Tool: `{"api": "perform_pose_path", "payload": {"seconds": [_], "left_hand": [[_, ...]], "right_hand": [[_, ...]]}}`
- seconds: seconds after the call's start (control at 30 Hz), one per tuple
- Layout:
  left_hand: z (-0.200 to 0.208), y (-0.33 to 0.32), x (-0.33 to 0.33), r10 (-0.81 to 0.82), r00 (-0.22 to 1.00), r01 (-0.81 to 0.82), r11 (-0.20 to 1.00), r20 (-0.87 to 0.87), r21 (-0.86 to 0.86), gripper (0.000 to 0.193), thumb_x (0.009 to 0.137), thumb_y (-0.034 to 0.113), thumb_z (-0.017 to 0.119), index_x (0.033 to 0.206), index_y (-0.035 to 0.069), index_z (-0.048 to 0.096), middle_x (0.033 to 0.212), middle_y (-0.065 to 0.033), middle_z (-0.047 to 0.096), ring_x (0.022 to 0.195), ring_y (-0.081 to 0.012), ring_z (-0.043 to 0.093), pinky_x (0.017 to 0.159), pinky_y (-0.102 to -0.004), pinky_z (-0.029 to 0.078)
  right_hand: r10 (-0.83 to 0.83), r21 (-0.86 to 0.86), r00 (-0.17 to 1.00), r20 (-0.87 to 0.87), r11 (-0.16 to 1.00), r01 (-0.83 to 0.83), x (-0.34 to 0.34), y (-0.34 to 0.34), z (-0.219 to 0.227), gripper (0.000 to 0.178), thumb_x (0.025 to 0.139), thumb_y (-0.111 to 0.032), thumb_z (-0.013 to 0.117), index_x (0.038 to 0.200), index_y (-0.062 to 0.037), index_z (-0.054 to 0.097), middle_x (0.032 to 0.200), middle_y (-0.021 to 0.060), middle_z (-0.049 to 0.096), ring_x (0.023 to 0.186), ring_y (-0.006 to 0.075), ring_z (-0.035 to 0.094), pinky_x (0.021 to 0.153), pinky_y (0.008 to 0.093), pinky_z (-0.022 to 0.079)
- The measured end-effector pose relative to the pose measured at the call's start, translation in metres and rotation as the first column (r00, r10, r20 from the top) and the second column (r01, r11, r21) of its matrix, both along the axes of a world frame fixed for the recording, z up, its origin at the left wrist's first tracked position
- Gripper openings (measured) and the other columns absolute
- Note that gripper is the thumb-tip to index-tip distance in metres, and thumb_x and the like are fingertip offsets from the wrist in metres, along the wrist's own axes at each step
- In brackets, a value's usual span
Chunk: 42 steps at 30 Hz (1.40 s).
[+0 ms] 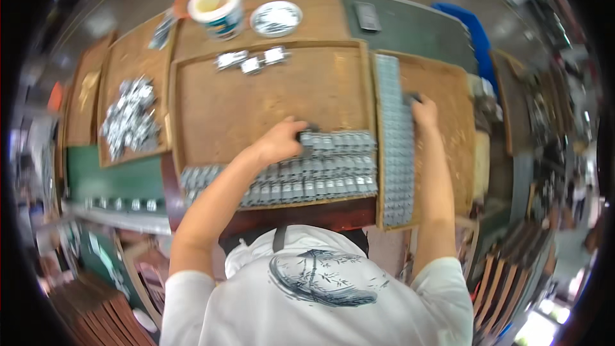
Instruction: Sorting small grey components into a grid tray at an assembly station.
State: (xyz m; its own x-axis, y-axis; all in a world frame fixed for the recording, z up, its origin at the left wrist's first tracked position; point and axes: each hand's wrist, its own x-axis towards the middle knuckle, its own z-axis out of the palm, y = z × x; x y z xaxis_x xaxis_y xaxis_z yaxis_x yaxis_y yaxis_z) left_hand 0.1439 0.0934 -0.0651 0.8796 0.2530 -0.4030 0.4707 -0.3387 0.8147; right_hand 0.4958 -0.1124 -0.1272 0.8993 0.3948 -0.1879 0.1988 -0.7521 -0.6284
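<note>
My left hand (280, 141) is over the middle wooden tray (224, 109), at the left end of the upper row of small grey metal parts (339, 144). Its fingers are closed, with something dark at the tips that blur keeps me from naming. More rows of grey parts (301, 189) stand close together along the near edge. My right hand (424, 114) is over the right wooden tray (448, 128), beside a long packed block of grey parts (394, 141). Its fingers are bent, and a dark spot shows at the tips; what they hold is unclear.
Three shiny parts (252, 64) lie at the middle tray's far side. A heap of silvery parts (131, 118) fills a left tray. Behind stand a white bucket (221, 19) and a round dish of small parts (275, 19). A grey box (368, 16) lies on the green surface.
</note>
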Motion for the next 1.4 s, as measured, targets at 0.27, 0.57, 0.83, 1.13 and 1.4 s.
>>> {"api": "perform_pose_path", "payload": {"seconds": [0.27,0.57,0.83,1.13,1.4], "left_hand": [[0.014,-0.021,-0.06,0.253,0.866,-0.368,0.907,0.431,0.206,0.047,0.077,0.004,0.064,0.123,0.008,0.057,0.104,-0.0165,0.051,0.097,-0.0379,0.055,0.084,-0.0432,0.046],[0.009,0.035,-0.321,0.9,0.422,-0.424,0.093,0.106,0.901,0.031,0.08,0.016,0.06,0.11,0.012,0.064,0.099,-0.0175,0.069,0.093,-0.0384,0.064,0.079,-0.0467,0.052],[-0.044,0.038,-0.353,0.944,0.298,-0.818,0.174,0.145,0.548,0.025,0.083,0.008,0.061,0.107,0.003,0.064,0.096,-0.0177,0.07,0.091,-0.0292,0.068,0.08,-0.0402,0.053],[0.051,-0.032,-0.204,0.905,0.301,-0.534,0.421,0.301,-0.733,0.038,0.083,0.001,0.071,0.12,0.0,0.062,0.11,-0.0048,0.065,0.103,-0.0165,0.062,0.089,-0.0292,0.05],[0.07,-0.062,-0.154,0.716,0.545,-0.325,0.66,0.436,-0.678,0.037,0.083,-0.004,0.07,0.119,-0.001,0.063,0.116,-0.0041,0.059,0.11,-0.016,0.058,0.095,-0.0301,0.047]], "right_hand": [[-0.032,0.314,0.926,-0.376,0.936,0.16,0.032,-0.016,-0.005,0.021,0.084,-0.016,0.07,0.099,-0.0015,0.066,0.083,0.0082,0.064,0.072,0.0187,0.061,0.061,0.0333,0.048],[0.127,0.801,0.91,-0.395,0.533,0.273,-0.059,-0.032,0.04,0.031,0.094,-0.007,0.06,0.124,0.0005,0.056,0.106,0.0132,0.065,0.087,0.0202,0.064,0.063,0.029,0.052],[0.301,0.717,0.905,-0.3,0.697,0.006,-0.161,-0.015,0.07,0.033,0.094,-0.002,0.058,0.126,0.0019,0.058,0.115,0.0117,0.065,0.089,0.0183,0.066,0.07,0.0291,0.057],[0.636,0.642,0.629,-0.447,0.718,-0.27,-0.3,0.03,0.143,0.032,0.086,-0.008,0.069,0.116,-0.002,0.06,0.093,0.0076,0.067,0.076,0.018,0.066,0.063,0.0299,0.054],[0.769,0.288,0.551,0.325,0.475,-0.832,-0.311,0.036,0.172,0.03,0.076,-0.016,0.076,0.09,0.002,0.057,0.085,0.0152,0.054,0.074,0.0352,0.057,0.062,0.0391,0.047]]}}
